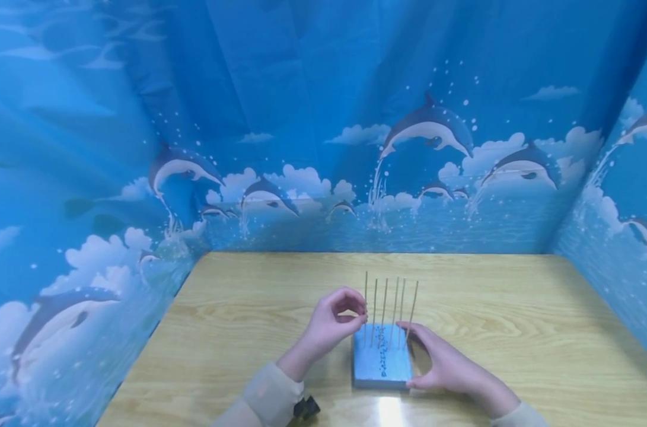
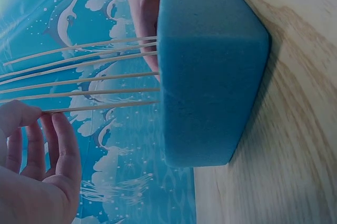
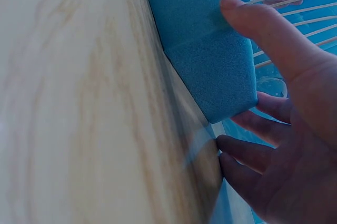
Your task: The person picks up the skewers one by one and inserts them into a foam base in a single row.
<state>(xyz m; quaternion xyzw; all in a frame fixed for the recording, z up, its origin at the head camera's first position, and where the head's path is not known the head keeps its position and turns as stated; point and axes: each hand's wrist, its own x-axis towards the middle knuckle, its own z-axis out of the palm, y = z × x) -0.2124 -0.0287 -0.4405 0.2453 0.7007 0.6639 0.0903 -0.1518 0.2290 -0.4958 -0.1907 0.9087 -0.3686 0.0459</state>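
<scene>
A blue foam block [image 1: 366, 369] lies on the table, with dark speckled marks or holes down the middle of its top. Several thin wooden skewers [image 2: 116, 92] stand upright in a row across its far half. My left hand [image 1: 331, 323] pinches the leftmost skewer [image 1: 366, 290] between thumb and fingertips, above the foam. On the right, my right hand [image 1: 443, 359] holds the block's side, thumb at the near corner and fingers towards the far corner. The right wrist view shows that thumb [image 3: 258, 18] pressing the foam, with the lower fingers spread near the tabletop.
A wood-grain table [image 1: 238, 332] carries the block. Blue curtains [image 1: 312, 89] printed with dolphins enclose its back and sides. A small black object [image 1: 306, 408] shows beside my left sleeve at the near edge of view.
</scene>
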